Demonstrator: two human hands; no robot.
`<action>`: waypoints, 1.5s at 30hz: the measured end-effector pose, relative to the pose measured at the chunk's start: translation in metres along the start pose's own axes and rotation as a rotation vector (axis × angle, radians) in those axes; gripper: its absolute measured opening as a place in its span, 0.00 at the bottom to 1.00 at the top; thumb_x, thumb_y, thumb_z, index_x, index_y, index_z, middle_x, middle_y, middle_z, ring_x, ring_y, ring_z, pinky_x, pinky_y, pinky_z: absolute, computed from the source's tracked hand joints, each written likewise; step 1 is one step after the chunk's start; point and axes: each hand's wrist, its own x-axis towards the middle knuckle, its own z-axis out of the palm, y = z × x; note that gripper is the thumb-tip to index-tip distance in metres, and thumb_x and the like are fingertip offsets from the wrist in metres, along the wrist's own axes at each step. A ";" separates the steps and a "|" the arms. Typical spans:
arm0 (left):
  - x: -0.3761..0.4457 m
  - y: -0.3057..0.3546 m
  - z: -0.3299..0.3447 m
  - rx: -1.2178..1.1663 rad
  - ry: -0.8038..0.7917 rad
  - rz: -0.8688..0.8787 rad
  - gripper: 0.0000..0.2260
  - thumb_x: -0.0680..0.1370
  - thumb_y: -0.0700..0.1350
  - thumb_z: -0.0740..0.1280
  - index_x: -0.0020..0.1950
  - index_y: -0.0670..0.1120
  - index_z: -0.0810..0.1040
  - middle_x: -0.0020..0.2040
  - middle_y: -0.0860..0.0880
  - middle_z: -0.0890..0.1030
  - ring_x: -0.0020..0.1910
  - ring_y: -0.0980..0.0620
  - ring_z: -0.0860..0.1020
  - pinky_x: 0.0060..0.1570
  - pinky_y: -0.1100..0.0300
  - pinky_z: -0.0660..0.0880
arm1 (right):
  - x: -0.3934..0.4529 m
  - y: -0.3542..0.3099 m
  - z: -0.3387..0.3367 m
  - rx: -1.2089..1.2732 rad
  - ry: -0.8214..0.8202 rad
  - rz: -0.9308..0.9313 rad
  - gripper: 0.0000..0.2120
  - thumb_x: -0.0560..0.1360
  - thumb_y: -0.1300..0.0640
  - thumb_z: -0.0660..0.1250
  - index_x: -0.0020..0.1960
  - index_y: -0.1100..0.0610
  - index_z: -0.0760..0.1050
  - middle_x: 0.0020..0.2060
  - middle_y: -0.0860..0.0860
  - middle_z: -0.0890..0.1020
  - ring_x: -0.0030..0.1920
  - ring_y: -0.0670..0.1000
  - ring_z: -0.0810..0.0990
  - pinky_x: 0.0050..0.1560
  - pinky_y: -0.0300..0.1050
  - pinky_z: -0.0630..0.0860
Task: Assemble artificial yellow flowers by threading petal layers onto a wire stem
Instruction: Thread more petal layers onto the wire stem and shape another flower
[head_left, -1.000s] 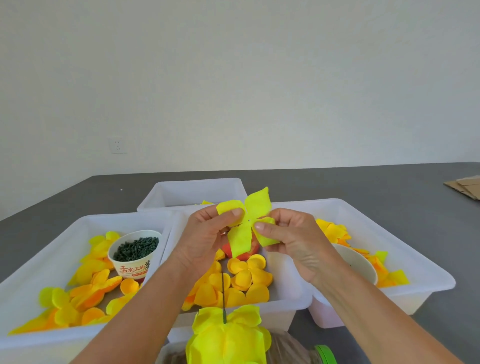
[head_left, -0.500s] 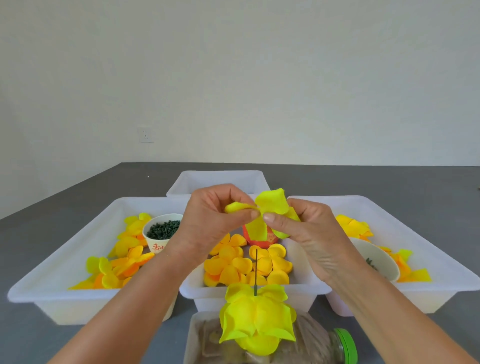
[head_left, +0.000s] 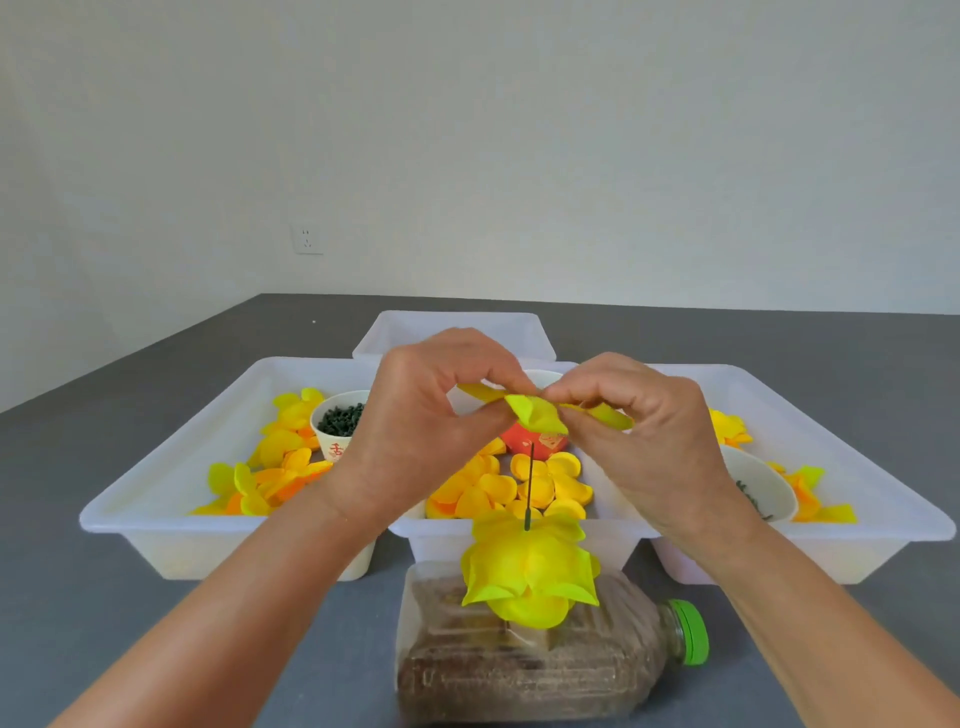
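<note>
Lying on dark grey tabletop (head_left: 104, 597): brown-filled plastic bottle (head_left: 519, 670) bearing stacked yellow fabric petals (head_left: 527, 571). Now lowering toward thin dark wire stem (head_left: 530, 483): loose yellow-green fabric petal layer (head_left: 535, 413), flattened since earlier, pinched by left hand (head_left: 431, 415) and right hand (head_left: 649, 441) fingers; threading imminent.

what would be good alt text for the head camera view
Two bare hands, left hand and right hand, pinch a yellow petal layer above a thin wire stem. The stem stands up from a yellow flower on a bottle lying on its side, with white trays of loose petals behind.
</note>
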 end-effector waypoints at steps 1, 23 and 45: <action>-0.003 0.002 0.000 0.055 0.013 0.048 0.03 0.68 0.40 0.71 0.41 0.43 0.83 0.39 0.49 0.81 0.41 0.57 0.77 0.44 0.65 0.74 | -0.002 0.000 -0.001 -0.033 0.005 -0.036 0.15 0.66 0.72 0.73 0.41 0.52 0.81 0.37 0.47 0.81 0.40 0.41 0.78 0.42 0.31 0.72; -0.043 -0.015 0.021 0.421 0.195 0.363 0.05 0.66 0.30 0.72 0.39 0.37 0.83 0.41 0.45 0.83 0.39 0.45 0.79 0.41 0.52 0.73 | -0.022 0.010 0.005 -0.377 0.077 -0.351 0.08 0.63 0.69 0.73 0.41 0.60 0.83 0.40 0.50 0.84 0.45 0.47 0.79 0.48 0.45 0.74; -0.052 -0.017 0.027 0.382 0.310 0.388 0.12 0.68 0.28 0.70 0.45 0.43 0.77 0.41 0.47 0.81 0.39 0.45 0.77 0.38 0.52 0.72 | -0.027 0.011 0.008 -0.395 0.153 -0.394 0.10 0.62 0.72 0.72 0.39 0.61 0.82 0.40 0.51 0.83 0.43 0.50 0.79 0.46 0.46 0.74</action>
